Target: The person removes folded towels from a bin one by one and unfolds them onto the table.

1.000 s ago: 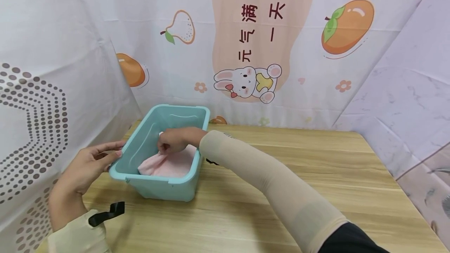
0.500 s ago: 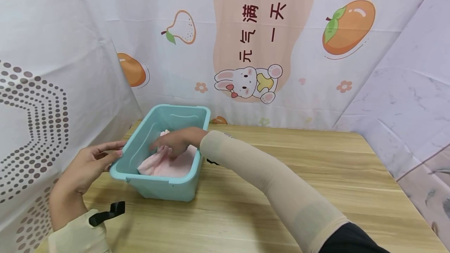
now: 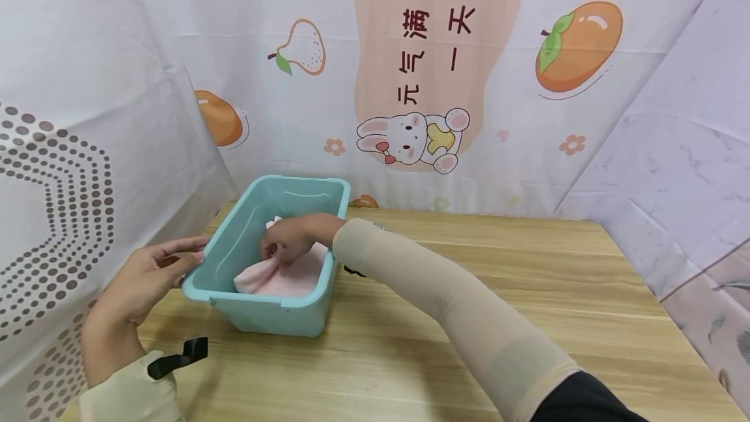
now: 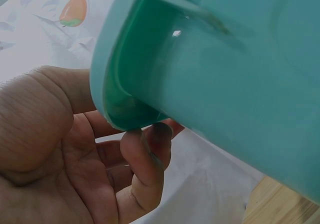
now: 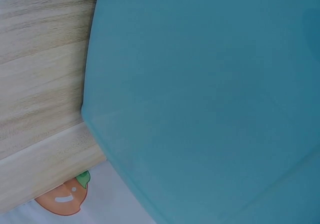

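A teal plastic bin (image 3: 258, 301) stands on the left part of the wooden table, a pink cloth (image 3: 295, 281) lying bunched inside. My right hand (image 3: 287, 238) reaches over the bin's right rim and pinches a raised fold of the cloth. At the bin's left rim, my left hand (image 3: 140, 279) grips the edge with thumb on top. The left wrist view shows its fingers (image 4: 145, 179) curled below the rim. Only the bin's outer wall (image 5: 200, 99) fills most of the right wrist view, so the right hand is hidden there.
The wooden table (image 3: 498, 292) stretches right of the bin. Printed fabric (image 3: 328, 116) hangs behind it, a dotted curtain (image 3: 58, 200) along the left and a marbled one (image 3: 656, 129) along the right.
The right hand's fingers stretched toward the bin's left wall half a second ago and are now curled back on the cloth. Its left edge has shifted slightly right. The left hand stays put.
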### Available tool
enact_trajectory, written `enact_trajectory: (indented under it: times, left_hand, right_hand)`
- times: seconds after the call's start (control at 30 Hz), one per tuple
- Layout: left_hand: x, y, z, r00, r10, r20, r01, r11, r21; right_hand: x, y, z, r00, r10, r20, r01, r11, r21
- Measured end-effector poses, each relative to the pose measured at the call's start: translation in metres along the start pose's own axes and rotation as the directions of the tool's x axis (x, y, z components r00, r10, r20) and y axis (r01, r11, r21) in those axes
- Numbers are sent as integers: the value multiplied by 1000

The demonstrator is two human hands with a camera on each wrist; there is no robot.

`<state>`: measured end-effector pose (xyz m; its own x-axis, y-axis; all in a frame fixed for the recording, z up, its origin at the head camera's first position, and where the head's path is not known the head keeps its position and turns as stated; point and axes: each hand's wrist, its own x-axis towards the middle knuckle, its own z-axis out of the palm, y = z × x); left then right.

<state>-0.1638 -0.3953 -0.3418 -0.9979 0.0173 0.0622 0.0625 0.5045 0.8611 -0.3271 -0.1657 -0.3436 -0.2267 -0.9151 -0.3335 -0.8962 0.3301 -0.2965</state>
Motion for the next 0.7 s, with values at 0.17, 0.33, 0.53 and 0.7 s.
enact_trajectory:
  times: [0.17,0.33,0.53,0.7]
  left_hand:
    - [0,1,0,1000,0,4,0,1000,-3]
    - [-1,2,-2,1000,20,8,-20,1000,4]
    - [-2,-1,-3,1000,21,13,-21,1000,-12]
    - [-2,-1,-4,1000,17,14,-17,1000,-3]
  right_hand:
    - [0,2,0,998,-17,-66,16,1000,-8]
    - [1,2,0,993,-22,-112,19,999,-26]
    - [2,3,-2,986,-37,-162,36,999,-7]
    - [1,4,-3,978,-51,-200,56,998,21]
